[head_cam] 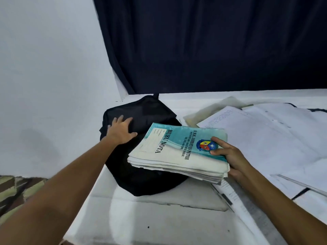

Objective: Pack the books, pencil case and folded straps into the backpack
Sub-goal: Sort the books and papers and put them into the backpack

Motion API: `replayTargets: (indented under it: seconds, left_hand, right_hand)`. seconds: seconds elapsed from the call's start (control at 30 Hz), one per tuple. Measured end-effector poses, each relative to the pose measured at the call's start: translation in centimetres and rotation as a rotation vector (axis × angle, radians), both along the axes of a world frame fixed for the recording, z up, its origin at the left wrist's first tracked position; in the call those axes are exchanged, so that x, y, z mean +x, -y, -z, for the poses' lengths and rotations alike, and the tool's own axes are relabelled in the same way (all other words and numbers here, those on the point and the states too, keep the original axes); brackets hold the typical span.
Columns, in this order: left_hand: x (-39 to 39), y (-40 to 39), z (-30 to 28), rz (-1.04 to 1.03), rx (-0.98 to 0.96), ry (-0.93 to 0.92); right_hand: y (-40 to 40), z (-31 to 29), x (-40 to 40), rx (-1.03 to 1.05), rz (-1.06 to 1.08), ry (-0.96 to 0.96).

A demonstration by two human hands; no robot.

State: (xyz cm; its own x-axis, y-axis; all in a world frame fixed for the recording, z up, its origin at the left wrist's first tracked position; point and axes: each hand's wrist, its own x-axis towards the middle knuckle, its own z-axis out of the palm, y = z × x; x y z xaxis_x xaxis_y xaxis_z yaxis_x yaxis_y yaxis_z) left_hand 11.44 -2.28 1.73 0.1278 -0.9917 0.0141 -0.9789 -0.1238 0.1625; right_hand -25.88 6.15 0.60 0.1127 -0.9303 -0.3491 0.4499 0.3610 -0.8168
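Observation:
A black backpack lies flat on the white table, near its far left corner. My left hand rests on the backpack's upper left part with its fingers spread. My right hand grips a stack of notebooks by its right end, thumb on the teal and white top cover marked "BUKU NOTA". The stack hangs tilted over the backpack's right side. I cannot see a pencil case or folded straps.
Loose white sheets and an open book cover the table's right side, with a translucent folder behind them. A dark curtain hangs at the back, a white wall stands left. Patterned fabric shows at lower left.

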Motion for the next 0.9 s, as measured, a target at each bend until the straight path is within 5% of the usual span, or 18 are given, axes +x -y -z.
replayTargets:
  seconds: [0.13,0.47,0.9]
  left_hand:
    - [1.7,3.1,1.8,0.062,0.072,0.238]
    - [5.0,7.9,-3.8,0.182,-0.175,-0.267]
    - [6.5,8.8,-6.3,0.332,-0.033,-0.319]
  right_hand:
    - [-0.9,0.3,3.1,0.005,0.157,-0.015]
    - [-1.8,0.3,10.8,0.006,0.392,0.012]
    - [3.5,1.4,23.1,0.053,0.577,0.141]
